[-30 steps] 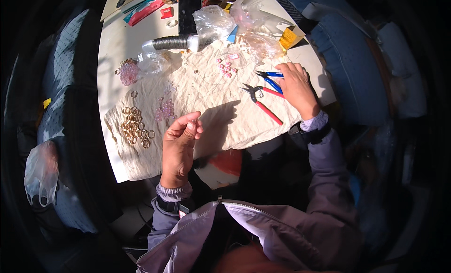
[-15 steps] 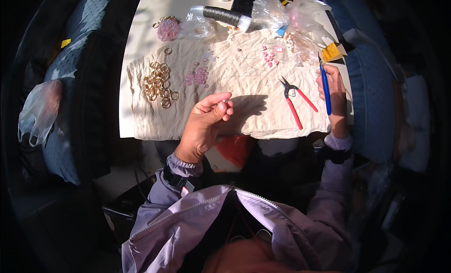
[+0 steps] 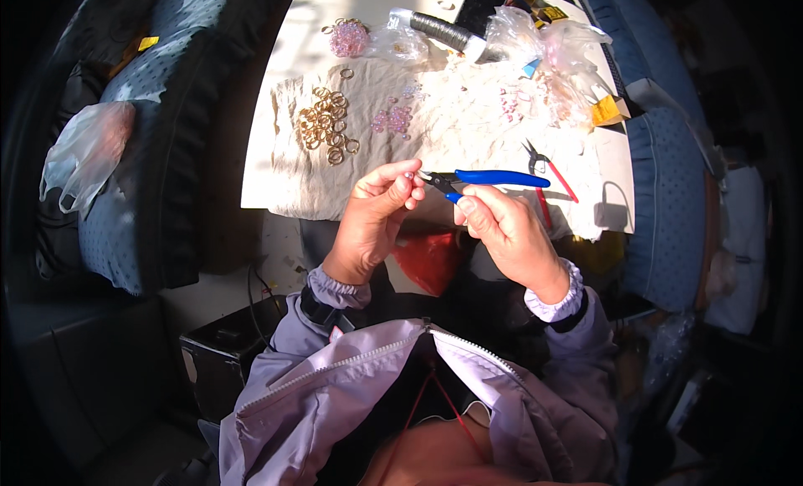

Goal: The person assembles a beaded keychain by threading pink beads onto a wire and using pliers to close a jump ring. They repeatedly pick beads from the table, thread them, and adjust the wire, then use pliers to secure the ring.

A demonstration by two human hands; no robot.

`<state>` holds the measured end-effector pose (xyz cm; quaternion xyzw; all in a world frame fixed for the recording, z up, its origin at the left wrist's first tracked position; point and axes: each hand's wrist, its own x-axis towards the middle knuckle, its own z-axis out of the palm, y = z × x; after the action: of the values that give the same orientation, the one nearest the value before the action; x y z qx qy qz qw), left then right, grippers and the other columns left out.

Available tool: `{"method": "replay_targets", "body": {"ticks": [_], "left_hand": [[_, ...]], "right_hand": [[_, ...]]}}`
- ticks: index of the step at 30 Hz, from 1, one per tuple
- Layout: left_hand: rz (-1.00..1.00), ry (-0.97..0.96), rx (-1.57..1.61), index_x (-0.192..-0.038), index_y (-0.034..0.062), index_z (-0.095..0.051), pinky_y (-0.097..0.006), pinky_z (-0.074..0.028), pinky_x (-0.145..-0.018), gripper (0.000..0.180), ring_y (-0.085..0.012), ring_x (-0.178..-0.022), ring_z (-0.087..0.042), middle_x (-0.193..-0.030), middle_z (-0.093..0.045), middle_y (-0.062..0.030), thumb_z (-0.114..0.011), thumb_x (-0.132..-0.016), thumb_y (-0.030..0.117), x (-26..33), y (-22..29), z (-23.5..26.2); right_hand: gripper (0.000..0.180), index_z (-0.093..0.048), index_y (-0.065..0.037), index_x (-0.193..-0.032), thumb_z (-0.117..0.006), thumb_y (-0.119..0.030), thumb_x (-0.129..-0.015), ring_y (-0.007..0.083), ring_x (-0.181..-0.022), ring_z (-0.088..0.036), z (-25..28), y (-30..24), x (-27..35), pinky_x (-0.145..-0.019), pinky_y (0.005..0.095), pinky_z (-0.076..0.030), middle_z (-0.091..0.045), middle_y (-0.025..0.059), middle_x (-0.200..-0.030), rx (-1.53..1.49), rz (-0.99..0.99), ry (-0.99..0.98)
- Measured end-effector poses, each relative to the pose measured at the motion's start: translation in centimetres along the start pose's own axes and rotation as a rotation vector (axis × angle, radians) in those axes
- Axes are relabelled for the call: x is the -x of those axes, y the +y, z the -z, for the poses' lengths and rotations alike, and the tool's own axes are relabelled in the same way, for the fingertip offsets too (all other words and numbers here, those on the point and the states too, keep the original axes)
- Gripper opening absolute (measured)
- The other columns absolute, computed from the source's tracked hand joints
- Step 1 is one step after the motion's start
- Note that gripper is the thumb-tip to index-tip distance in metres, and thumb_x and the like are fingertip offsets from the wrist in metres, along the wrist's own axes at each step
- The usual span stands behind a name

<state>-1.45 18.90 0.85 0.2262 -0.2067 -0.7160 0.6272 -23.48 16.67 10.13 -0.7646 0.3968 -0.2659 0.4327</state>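
Through my head view, the blue cutters (image 3: 502, 177) are in front of the person at the cloth's near edge, held by the right hand (image 3: 508, 235), whose thumb and fingers close around the lower handle; the upper handle stands spread away from it. The left hand (image 3: 368, 212) pinches a tiny shiny piece (image 3: 409, 176) between thumb and forefinger, the other fingers curled in. I cannot tell whether the cutter tips touch that piece or only sit just beside it. As for writing, the print on the dark-and-yellow packet (image 3: 552, 14) at the far end is too small for me to make out. The cutters' long axis runs nearly left to right, jaws pointing left at the left fingertips, handles trailing right. Just beyond the right hand, red pliers (image 3: 563, 183) lie on the cloth (image 3: 473, 143), their tips pointing away from the person. Farther left I see purple beads (image 3: 391, 120), then a heap of gold rings (image 3: 324, 122). Past the cloth's far side lie a wire spool (image 3: 441, 32), a clump of pink beads (image 3: 349, 39) and clear bags (image 3: 510, 36).
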Motion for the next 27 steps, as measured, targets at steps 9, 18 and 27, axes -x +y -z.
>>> {"method": "replay_targets", "body": {"ticks": [9, 18, 27], "left_hand": [[-0.044, -0.011, 0.067, -0.132, 0.0008, -0.074, -0.026, -0.056, -0.085, 0.031, -0.0142, -0.091, -0.066, -0.106, -0.074, -0.0037, -0.078, -0.103, 0.011, 1.2, 0.0, 0.4], [-0.090, -0.060, 0.085, -0.131, 0.0012, -0.075, -0.026, -0.056, -0.085, 0.029, -0.0145, -0.091, -0.067, -0.106, -0.075, -0.0048, -0.077, -0.103, 0.009, 1.5, -0.3, 0.6], [-0.106, -0.082, 0.107, -0.131, 0.0011, -0.075, -0.026, -0.058, -0.086, 0.029, -0.0144, -0.091, -0.069, -0.107, -0.075, -0.0055, -0.077, -0.103, 0.008, 1.7, -0.5, 0.9]], "right_hand": [[0.023, -0.068, 0.000, -0.115, -0.062, -0.023, -0.113, 0.0378, -0.085, -0.078, -1.5, -1.1, 0.7, -0.071, 0.0442, -0.059, -0.077, 0.0158, -0.089, 0.121, 0.054, 0.022], [0.025, -0.068, 0.000, -0.119, -0.062, -0.023, -0.113, 0.0380, -0.086, -0.078, -2.0, -1.4, 1.1, -0.073, 0.0450, -0.059, -0.078, 0.0162, -0.090, 0.172, 0.082, 0.039], [0.026, -0.068, 0.000, -0.124, -0.061, -0.022, -0.113, 0.0380, -0.089, -0.078, -2.3, -1.7, 1.5, -0.075, 0.0449, -0.059, -0.078, 0.0173, -0.093, 0.196, 0.059, 0.033]]}}
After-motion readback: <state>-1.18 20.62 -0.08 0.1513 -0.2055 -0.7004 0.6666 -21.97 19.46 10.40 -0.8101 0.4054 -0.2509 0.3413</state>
